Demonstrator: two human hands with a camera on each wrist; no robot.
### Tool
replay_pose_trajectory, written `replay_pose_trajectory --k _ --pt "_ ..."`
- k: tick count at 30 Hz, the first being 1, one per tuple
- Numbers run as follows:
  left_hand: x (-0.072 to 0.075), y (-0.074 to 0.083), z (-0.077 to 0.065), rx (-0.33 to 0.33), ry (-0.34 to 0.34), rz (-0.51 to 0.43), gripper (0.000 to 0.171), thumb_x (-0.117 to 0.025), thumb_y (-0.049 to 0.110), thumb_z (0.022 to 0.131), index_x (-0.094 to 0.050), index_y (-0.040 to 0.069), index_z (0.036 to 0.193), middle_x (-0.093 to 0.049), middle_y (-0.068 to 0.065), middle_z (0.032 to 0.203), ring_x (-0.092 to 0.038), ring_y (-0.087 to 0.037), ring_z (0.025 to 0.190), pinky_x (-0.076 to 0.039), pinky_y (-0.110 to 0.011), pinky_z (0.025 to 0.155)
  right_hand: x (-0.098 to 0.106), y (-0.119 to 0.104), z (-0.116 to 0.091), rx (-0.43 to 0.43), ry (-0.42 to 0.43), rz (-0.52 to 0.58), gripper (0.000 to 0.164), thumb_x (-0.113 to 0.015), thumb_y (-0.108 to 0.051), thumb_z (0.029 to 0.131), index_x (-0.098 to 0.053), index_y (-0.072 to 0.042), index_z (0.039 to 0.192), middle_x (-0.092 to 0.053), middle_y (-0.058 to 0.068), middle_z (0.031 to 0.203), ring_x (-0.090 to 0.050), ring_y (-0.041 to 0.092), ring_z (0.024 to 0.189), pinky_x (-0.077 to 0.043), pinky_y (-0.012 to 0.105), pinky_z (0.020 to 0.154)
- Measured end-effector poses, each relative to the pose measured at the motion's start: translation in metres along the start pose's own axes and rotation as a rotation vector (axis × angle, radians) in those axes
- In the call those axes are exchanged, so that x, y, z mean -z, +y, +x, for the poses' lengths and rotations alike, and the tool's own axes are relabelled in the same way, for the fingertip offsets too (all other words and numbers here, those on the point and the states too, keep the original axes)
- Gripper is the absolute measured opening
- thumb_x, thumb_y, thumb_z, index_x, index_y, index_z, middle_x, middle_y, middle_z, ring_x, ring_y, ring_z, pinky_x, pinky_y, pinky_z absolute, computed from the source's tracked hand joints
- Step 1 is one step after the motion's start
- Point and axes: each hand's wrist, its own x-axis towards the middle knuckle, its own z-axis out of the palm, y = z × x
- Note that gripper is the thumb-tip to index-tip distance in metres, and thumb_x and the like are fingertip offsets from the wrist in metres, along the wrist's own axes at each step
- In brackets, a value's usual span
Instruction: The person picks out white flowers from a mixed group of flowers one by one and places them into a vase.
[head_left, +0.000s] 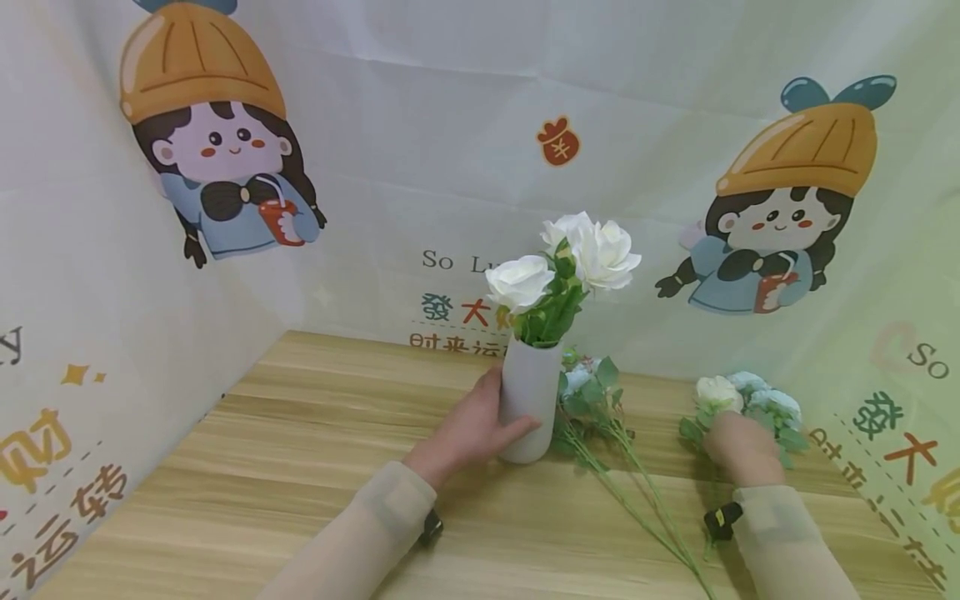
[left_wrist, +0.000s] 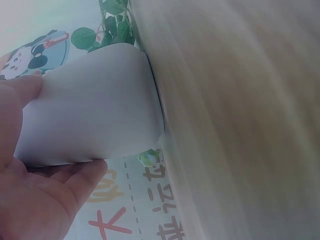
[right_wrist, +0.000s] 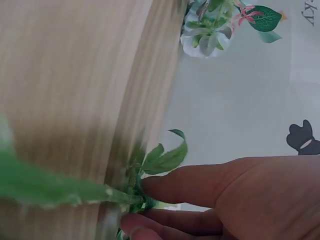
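A white vase point(head_left: 528, 400) stands upright on the wooden table, holding several white roses point(head_left: 592, 254) with green leaves. My left hand point(head_left: 472, 425) grips its side, thumb across the front and fingers behind. The left wrist view shows the vase point(left_wrist: 95, 105) close up, its base at the tabletop. Over on the right, my right hand point(head_left: 742, 446) pinches a green flower stem point(right_wrist: 122, 196) between thumb and fingers, low over the table. A creamy white bloom point(head_left: 716, 393) and pale blue blooms point(head_left: 776, 408) show just beyond that hand.
Between the hands, artificial flowers with pale blue blooms point(head_left: 577, 382) lie beside the vase, their long stems point(head_left: 645, 492) running toward the front edge. A printed cloth point(head_left: 375, 167) hangs behind the wooden table point(head_left: 300, 442) and along its sides.
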Motion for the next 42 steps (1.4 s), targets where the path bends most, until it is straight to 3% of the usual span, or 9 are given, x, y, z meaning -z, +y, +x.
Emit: replay_pose_trajectory --k 5,12,17,26,32,37,42 --pt "0.0 0.002 -0.001 0.006 -0.004 -0.007 0.091 -0.072 0.048 0.089 -0.022 0.001 0.149 -0.045 -0.018 0.134 -0.05 -0.026 0.116 -0.048 -0.044 0.098 -0.002 0.001 0.003 -0.037 -0.031 0.022 0.028 -0.043 -0.005 0.096 -0.061 0.0 0.076 -0.057 0.023 0.081 -0.053 0.033 0.07 -0.049 0.043 0.055" --pt "0.0 0.0 -0.001 0.002 0.005 -0.01 0.092 -0.072 0.047 0.089 -0.021 0.0 0.15 -0.044 -0.019 0.134 -0.05 -0.025 0.116 -0.047 -0.044 0.099 -0.004 0.001 0.001 -0.057 -0.033 0.069 0.032 -0.042 -0.002 0.094 -0.053 -0.006 0.064 -0.055 0.015 0.069 -0.053 0.026 0.059 -0.045 0.032 0.047" --pt "0.0 0.0 -0.001 0.006 0.002 -0.007 0.092 -0.071 0.049 0.089 -0.021 0.0 0.149 -0.044 -0.019 0.133 -0.05 -0.026 0.116 -0.047 -0.044 0.099 -0.004 -0.002 -0.001 -0.024 -0.001 0.051 0.032 -0.042 0.0 0.092 -0.051 -0.007 0.062 -0.054 0.013 0.065 -0.052 0.024 0.054 -0.043 0.028 0.044" --pt "0.001 0.001 -0.001 0.003 0.0 -0.001 0.092 -0.071 0.049 0.09 -0.021 0.002 0.15 -0.044 -0.018 0.134 -0.05 -0.025 0.116 -0.047 -0.043 0.099 0.0 -0.006 -0.005 0.049 0.061 0.046 0.031 -0.044 -0.001 0.093 -0.049 -0.006 0.064 -0.053 0.015 0.068 -0.05 0.027 0.057 -0.043 0.031 0.044" --pt "0.0 0.0 0.0 0.001 0.0 -0.006 0.092 -0.071 0.048 0.089 -0.02 0.002 0.15 -0.044 -0.017 0.134 -0.05 -0.024 0.116 -0.047 -0.043 0.099 0.006 -0.011 -0.004 0.111 0.111 0.03 0.02 -0.043 -0.003 0.097 -0.058 0.002 0.084 -0.06 0.022 0.085 -0.055 0.032 0.068 -0.05 0.042 0.052" --pt "0.0 0.001 0.0 0.009 -0.007 -0.013 0.092 -0.071 0.05 0.089 -0.021 0.002 0.15 -0.044 -0.017 0.135 -0.05 -0.024 0.116 -0.048 -0.044 0.099 0.013 -0.016 -0.006 0.121 0.137 0.022 0.028 -0.043 -0.01 0.1 -0.06 0.0 0.081 -0.062 0.023 0.084 -0.057 0.032 0.068 -0.051 0.046 0.053" --pt "0.001 0.0 0.001 0.024 -0.012 -0.018 0.092 -0.071 0.05 0.089 -0.021 0.002 0.15 -0.044 -0.017 0.135 -0.05 -0.024 0.116 -0.048 -0.044 0.098 0.019 -0.023 -0.009 0.111 0.16 0.027 0.044 -0.043 -0.032 0.105 -0.061 -0.001 0.078 -0.062 0.026 0.085 -0.059 0.036 0.07 -0.052 0.049 0.054"
